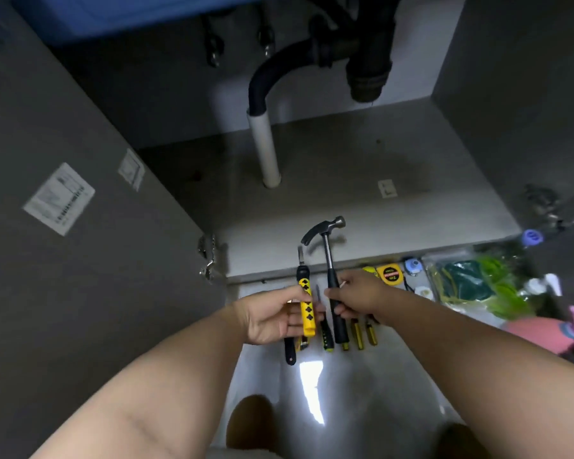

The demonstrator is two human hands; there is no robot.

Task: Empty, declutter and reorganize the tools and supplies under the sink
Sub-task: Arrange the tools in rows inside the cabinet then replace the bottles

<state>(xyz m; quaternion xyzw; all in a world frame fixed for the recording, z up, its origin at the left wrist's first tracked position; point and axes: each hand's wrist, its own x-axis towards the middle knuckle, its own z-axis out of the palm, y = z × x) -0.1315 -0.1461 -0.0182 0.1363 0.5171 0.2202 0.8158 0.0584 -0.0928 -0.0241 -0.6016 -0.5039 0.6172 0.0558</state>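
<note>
Knees: two bare knees [251, 422] at the bottom edge, on a glossy pale tile floor [345, 392]; a glare patch sits between them.
Left hand: left hand [272, 318] is palm up, fingers curled round a yellow-and-black plastic-handled tool with short metal tip [306, 309]; the tip points toward the cabinet.
Right hand: right hand [358, 294] is fisted round the black rubbery grip of a steel claw hammer [328, 256]; head up, curved claw facing left, seen against the front of the cabinet floor.
Hands: just beside each other, the two tools near parallel and apart.
Floor row: black-and-yellow handled screwdrivers [358, 332] lie side by side under the hands, partly hidden; count unclear.
Tape: yellow-and-black tape measure [391, 274] at the cabinet lip, right of the right hand.
Right clutter: crinkly clear bag of green items [478, 283] and a pink rounded object [540, 336]; both blurred.
Cabinet floor: flat grey cabinet floor panel [362, 180], wide bare surface; a white plastic pipe [264, 147] rises left of centre.
Plumbing: black curved hose [272, 74] runs into the white pipe; a dark ribbed drain trap [368, 74] hangs at upper right.
Edges: grey cabinet door [80, 226] swung open at left, metal hinge [207, 256] at its corner; a grey side wall at right.
</note>
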